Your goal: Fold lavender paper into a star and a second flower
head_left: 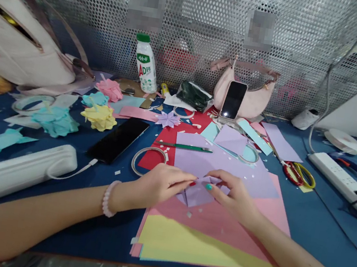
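Observation:
A small folded piece of purple paper is held between both hands above a stack of coloured sheets. My left hand pinches its left edge, fingers pressed together. On the other side my right hand grips the piece between thumb and index finger. Below lie a large purple sheet, pink sheets and a yellow sheet. A green craft knife rests just beyond the hands, and a roll of tape lies left of them.
Yellow and blue paper flowers, a black phone and a white power bank-like case are at left. Behind stand a bottle and a pink bag. Scissors and a power strip lie at right.

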A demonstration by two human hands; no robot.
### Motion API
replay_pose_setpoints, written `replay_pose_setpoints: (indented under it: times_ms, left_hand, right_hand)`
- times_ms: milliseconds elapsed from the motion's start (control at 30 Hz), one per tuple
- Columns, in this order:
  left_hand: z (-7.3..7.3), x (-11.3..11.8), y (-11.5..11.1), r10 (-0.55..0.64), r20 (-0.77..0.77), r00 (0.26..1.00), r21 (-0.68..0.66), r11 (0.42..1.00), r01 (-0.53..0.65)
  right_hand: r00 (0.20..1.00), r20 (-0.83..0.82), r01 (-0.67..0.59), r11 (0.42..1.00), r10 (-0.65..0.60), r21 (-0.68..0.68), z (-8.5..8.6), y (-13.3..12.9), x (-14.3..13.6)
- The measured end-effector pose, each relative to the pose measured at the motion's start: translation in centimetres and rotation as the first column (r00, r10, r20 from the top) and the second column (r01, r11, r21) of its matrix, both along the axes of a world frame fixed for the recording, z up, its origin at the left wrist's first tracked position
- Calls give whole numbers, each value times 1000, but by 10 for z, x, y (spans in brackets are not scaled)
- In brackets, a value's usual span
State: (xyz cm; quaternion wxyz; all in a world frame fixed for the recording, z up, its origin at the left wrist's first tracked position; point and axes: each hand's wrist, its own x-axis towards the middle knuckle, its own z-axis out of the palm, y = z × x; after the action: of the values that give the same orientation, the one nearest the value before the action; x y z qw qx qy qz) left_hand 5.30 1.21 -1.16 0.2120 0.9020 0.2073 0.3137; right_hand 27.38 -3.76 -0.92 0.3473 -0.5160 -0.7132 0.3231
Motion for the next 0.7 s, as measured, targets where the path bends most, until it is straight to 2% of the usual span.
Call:
replay_pose_setpoints:
  times_ms: [67, 133, 200, 267, 333, 433, 500, 567, 633, 700]
  left_hand:
    - [0, 2, -2, 13, 19, 1000, -149, 989, -10]
    - [0, 4, -4, 11, 12, 1000, -356, 934, -6]
    - [-2, 5, -3, -11, 8, 1000, -560, 829, 13]
    - [-3, 5, -2, -41, 4, 999, -688, 725, 32]
    - [-2, 5, 0, -69, -38, 997, -734, 678, 19]
    - [0, 5, 1, -68, -114, 991, -717, 697, -35]
    - [2, 5, 1, -51, -109, 993, -714, 699, -42]
    - [3, 6, 1, -45, -65, 997, -753, 658, -19]
    - [4, 7, 1, -33, -26, 999, -808, 590, -2]
    - [6, 7, 1, -4, -35, 999, -843, 536, -27]
  right_hand:
    - [998, -66, 16, 997, -21, -82, -2, 2, -2]
    - [991, -121, 40, 994, -52, -104, -3, 2, -3]
    - [986, -145, 76, 994, -88, -80, -3, 2, -3]
    - [982, -152, 105, 993, -111, -44, -4, 1, -2]
    - [983, -151, 111, 994, -109, 6, -6, 0, -1]
    - [983, -161, 99, 992, -85, 81, -9, -1, 0]
    - [980, -183, 102, 990, -83, 98, -11, -1, 1]
    - [975, -200, 120, 988, -100, 93, -12, 0, 2]
    - [972, -205, 136, 986, -114, 96, -12, 1, 2]
    - [971, -210, 141, 984, -116, 108, -12, 1, 2]
